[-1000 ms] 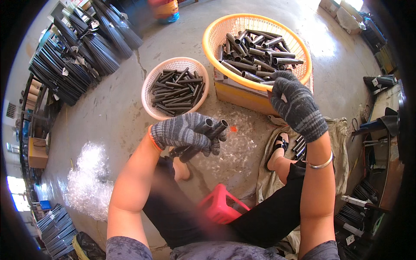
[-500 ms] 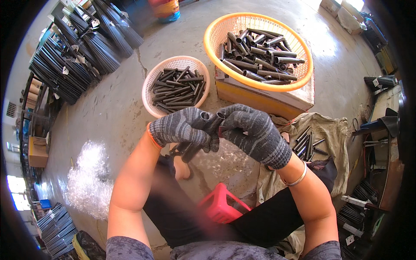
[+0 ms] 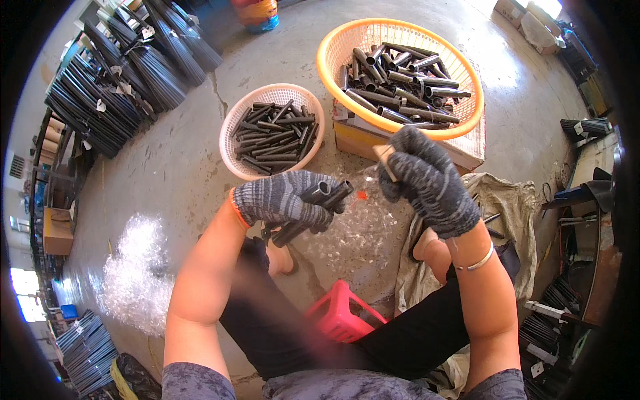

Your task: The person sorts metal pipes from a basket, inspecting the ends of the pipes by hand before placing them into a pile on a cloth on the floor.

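My left hand (image 3: 283, 200), in a grey knitted glove, is closed around short dark metal tubes (image 3: 333, 195); two open ends point up and away to the right. The lower ends of the tubes stick out beneath the glove. My right hand (image 3: 430, 180), gloved alike, is raised to the right, apart from the tubes. Its fingers pinch a small flat tan piece (image 3: 385, 160), perhaps wood or cardboard. A tiny orange-red bit (image 3: 362, 195) shows between the hands.
An orange-rimmed basket (image 3: 327, 50) of dark tubes rests on a box (image 3: 357, 141). Beside it, a pale pink basket (image 3: 227, 150) holds thinner tubes. Clear plastic scraps (image 3: 360, 233) litter the floor before a red stool (image 3: 340, 313). Cloth (image 3: 513, 193) lies right; rod bundles (image 3: 100, 100) stand far left.
My right hand has moved off the tubes, to the right, and the tan piece now shows in its fingers. The orange-red bit has come into sight. My left hand still grips the tubes.
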A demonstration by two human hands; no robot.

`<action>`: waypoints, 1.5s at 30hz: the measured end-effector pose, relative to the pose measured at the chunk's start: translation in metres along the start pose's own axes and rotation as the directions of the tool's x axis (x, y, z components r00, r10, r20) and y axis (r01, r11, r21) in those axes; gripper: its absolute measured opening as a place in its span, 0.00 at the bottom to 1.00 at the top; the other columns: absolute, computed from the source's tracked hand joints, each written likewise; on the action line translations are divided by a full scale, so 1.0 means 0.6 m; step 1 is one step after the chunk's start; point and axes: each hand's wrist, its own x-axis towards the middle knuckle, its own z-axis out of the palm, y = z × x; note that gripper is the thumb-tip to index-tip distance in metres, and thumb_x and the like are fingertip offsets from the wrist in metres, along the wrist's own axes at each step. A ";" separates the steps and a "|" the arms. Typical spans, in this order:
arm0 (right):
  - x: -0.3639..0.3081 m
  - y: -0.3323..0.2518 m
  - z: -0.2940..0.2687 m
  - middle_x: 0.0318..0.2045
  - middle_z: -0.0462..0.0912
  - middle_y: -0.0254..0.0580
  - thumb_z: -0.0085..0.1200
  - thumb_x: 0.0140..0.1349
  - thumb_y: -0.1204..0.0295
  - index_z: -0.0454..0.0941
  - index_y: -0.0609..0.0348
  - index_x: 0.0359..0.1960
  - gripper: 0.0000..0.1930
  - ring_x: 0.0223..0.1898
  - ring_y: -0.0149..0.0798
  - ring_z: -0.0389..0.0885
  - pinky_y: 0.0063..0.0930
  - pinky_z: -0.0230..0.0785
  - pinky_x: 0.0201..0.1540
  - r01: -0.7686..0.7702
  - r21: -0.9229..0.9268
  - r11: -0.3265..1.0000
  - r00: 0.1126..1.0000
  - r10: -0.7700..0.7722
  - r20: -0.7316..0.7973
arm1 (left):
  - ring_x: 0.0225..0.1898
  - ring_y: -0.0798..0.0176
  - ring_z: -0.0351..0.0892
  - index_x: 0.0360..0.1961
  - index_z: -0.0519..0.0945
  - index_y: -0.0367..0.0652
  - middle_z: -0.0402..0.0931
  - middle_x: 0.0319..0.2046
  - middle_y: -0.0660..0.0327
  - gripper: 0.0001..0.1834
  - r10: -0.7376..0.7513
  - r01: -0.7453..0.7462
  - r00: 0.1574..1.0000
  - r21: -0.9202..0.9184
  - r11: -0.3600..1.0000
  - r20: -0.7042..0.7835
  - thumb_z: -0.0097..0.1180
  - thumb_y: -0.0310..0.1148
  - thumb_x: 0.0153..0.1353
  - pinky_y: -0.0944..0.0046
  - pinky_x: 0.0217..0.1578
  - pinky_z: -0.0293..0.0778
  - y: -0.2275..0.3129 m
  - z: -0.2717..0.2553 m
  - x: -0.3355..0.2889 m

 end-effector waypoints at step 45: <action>0.015 0.019 -0.058 0.42 0.78 0.49 0.61 0.53 0.75 0.78 0.60 0.34 0.07 0.41 0.56 0.76 0.42 0.71 0.45 0.517 -0.810 0.276 0.851 -0.266 0.452 | 0.43 0.64 0.77 0.54 0.77 0.39 0.80 0.43 0.55 0.23 0.372 -0.265 0.927 0.605 0.751 -0.056 0.60 0.21 0.53 0.63 0.49 0.73 -0.058 -0.028 0.014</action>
